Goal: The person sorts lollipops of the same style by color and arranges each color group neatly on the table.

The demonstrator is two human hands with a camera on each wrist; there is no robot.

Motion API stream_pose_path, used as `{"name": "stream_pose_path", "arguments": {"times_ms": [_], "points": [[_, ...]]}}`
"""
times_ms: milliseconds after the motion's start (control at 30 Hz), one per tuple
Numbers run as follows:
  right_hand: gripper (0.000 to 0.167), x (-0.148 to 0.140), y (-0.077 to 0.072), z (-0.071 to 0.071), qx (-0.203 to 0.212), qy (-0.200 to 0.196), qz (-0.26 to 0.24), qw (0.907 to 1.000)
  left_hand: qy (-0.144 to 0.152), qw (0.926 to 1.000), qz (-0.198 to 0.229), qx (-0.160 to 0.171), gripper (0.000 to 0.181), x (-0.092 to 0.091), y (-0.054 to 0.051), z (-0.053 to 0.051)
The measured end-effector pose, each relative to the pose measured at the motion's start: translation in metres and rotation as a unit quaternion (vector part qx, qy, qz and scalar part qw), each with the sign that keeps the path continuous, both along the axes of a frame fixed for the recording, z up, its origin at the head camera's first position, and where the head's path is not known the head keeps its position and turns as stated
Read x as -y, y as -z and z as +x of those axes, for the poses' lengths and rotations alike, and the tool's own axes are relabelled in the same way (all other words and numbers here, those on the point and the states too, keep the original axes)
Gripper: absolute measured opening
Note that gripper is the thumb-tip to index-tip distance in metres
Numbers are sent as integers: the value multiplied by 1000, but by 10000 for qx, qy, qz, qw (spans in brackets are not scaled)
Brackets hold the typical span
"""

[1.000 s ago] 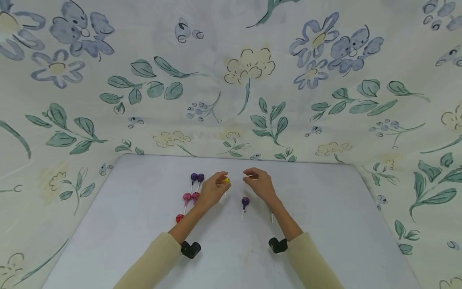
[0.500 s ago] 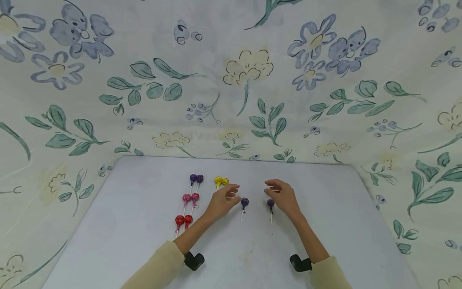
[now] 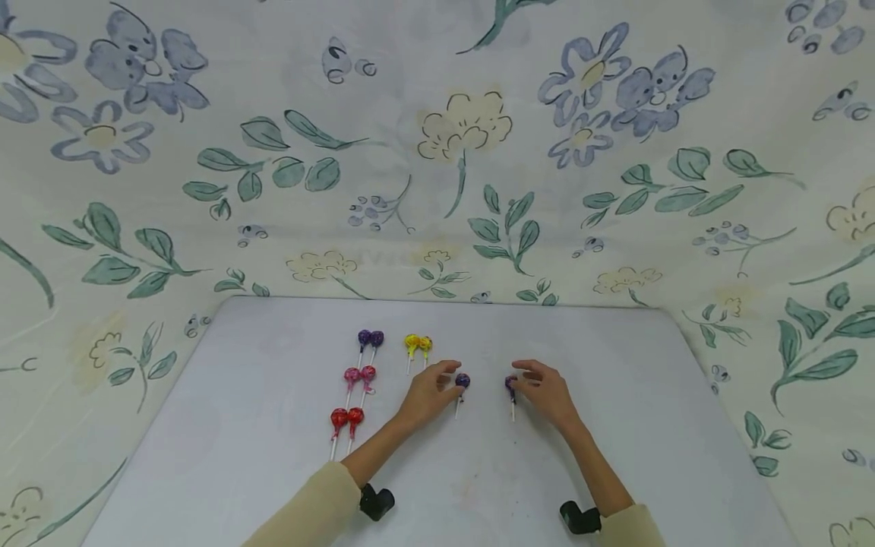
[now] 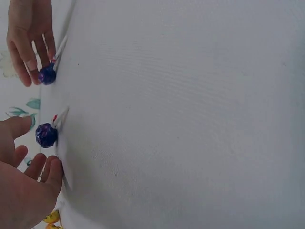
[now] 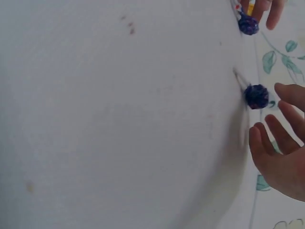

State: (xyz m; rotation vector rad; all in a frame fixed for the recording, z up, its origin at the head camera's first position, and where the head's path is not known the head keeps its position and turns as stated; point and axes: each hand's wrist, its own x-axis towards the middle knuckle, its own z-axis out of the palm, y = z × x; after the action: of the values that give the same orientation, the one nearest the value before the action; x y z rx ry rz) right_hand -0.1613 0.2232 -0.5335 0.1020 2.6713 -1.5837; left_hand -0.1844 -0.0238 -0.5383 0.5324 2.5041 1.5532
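Two purple lollipops lie on the white table, sticks toward me. My left hand (image 3: 429,395) is at the left purple lollipop (image 3: 462,380), thumb and fingers apart on either side of its candy head. The left wrist view shows a gap between that lollipop (image 4: 46,135) and my left fingers (image 4: 55,172). My right hand (image 3: 549,393) is beside the right purple lollipop (image 3: 510,384), fingertips close to its head. In the right wrist view my right fingers (image 5: 257,143) are spread and loosely bent, apart from this lollipop (image 5: 257,97).
Left of my hands, lollipops lie in pairs: purple (image 3: 371,339), pink (image 3: 352,375) and red (image 3: 339,418). Two yellow lollipops (image 3: 412,343) lie beyond my left hand. A floral cloth (image 3: 437,228) hangs behind the white table (image 3: 273,395).
My left hand has let go of a yellow lollipop, now beside another, and come nearer to me, to the left purple lollipop. My right hand has moved right and nearer, to the right purple one.
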Motion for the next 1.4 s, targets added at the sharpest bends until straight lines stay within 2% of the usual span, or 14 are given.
{"name": "stream_pose_path", "arguments": {"times_ms": [133, 300, 400, 633, 733, 1033, 1200, 1400], "points": [[34, -2, 4, 2, -79, -72, 69, 9999, 32, 10000, -23, 52, 40, -3, -1, 0], [33, -4, 12, 1, -190, -150, -41, 9997, 61, 10000, -58, -50, 38, -6, 2, -3], [32, -3, 16, -1, -197, -204, -74, 9996, 86, 9997, -57, -202, 37, -6, 4, -4], [28, -1, 20, -2, -154, -85, 98, 9998, 280, 9956, -3, -892, 30, -5, 7, -4], [27, -1, 20, -2, -172, -80, 176, 9997, 220, 9960, -102, -857, 27, -6, 8, -5], [28, -1, 21, -3, -44, -46, 108, 9999, 78, 9980, -503, -369, 23, -9, 5, -7], [27, -2, 22, -4, -6, -67, 128, 9999, -41, 9993, -366, -48, 19, -6, 5, -9], [27, -2, 21, -5, 59, -1, 6, 10000, -141, 9998, -72, 156, 19, 3, 3, -10]]}}
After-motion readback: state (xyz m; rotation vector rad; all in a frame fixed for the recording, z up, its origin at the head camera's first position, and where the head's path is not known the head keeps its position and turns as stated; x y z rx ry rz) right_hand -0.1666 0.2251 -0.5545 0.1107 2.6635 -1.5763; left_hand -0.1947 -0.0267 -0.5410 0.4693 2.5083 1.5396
